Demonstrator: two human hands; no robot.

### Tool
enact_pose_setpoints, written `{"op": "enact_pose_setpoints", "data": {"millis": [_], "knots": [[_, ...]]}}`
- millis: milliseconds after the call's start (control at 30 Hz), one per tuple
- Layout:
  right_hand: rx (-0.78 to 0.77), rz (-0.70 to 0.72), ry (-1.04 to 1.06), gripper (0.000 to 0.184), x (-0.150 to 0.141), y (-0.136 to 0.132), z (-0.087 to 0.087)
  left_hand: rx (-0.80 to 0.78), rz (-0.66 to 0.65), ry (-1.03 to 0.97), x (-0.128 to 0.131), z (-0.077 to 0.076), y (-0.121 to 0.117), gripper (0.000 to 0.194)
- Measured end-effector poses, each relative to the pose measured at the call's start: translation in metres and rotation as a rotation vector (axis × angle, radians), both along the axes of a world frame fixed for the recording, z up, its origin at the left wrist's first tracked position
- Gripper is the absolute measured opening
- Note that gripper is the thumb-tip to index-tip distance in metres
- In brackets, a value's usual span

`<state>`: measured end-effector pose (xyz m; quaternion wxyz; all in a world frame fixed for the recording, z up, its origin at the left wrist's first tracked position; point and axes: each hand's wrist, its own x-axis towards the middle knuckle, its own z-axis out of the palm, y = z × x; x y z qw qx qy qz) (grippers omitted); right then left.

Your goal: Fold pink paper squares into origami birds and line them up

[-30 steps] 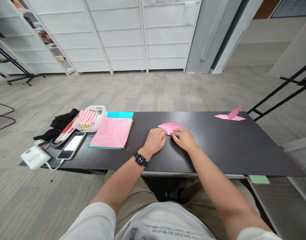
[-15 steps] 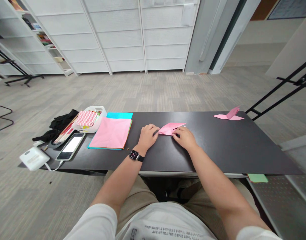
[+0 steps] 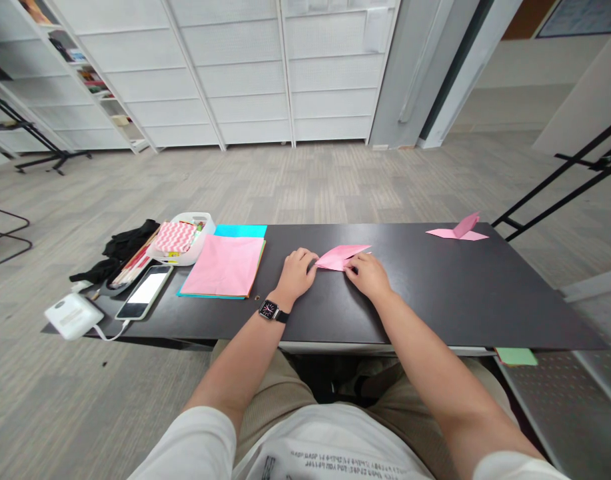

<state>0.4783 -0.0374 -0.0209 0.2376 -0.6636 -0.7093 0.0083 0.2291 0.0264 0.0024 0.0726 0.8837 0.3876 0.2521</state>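
Observation:
A piece of folded pink paper lies on the dark table between my two hands, with one pointed flap reaching up and to the right. My left hand pinches its left tip, the fingers curled together. At the paper's lower right edge, my right hand grips it between thumb and fingers; the fingertips partly cover that corner. A second folded pink paper figure stands at the far right of the table, one flap raised.
Left of my hands lies a stack of coloured paper, pink on top. Beyond it are a white basket, a phone cabled to a white power bank, and black cloth. Green paper sits below the table's front right edge.
Hardly anything differs. Both hands keep their hold on the folded pink paper, and the whole view has shifted very slightly.

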Motion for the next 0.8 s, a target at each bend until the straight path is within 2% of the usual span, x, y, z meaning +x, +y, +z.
{"op": "enact_pose_setpoints", "data": {"millis": [67,200,233,400,567,800], "knots": [[0.003,-0.004,-0.006,0.014,-0.001,0.000,0.000,0.066,-0.023,0.027,0.004,0.005,-0.010,0.022],[0.010,-0.012,-0.018,0.014,-0.002,-0.001,0.001,0.168,-0.270,0.170,0.022,0.006,-0.032,0.031],[0.010,-0.008,-0.021,0.014,-0.002,-0.001,0.001,0.177,-0.287,0.178,0.027,0.003,-0.036,0.034],[0.004,-0.016,-0.023,0.014,-0.002,-0.002,0.001,0.114,-0.184,0.214,0.035,-0.007,-0.039,0.032],[0.015,-0.016,-0.008,0.015,-0.002,-0.002,0.001,0.034,-0.065,0.163,0.018,-0.001,-0.025,0.026],[0.019,-0.010,0.006,0.014,0.000,-0.001,-0.001,0.022,-0.098,0.140,0.000,0.005,-0.014,0.025]]}}
